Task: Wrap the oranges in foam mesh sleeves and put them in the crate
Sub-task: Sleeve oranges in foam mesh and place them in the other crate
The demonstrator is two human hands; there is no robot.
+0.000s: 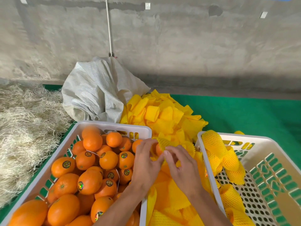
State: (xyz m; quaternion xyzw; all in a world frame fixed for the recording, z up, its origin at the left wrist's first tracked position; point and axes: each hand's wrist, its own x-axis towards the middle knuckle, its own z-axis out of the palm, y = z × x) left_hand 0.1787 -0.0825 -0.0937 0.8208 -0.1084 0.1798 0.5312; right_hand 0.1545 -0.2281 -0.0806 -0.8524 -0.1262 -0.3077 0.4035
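Fingers of my left hand [145,160] and right hand [180,167] pinch a sleeve [163,141] around one orange [158,150]; few wrapped ones lie in the crate [276,144], many oranges [91,168] wait bare.

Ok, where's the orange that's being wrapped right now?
In the head view, the orange sits mid-frame, half inside a yellow foam sleeve, held between the left hand and right hand, between the two crates.
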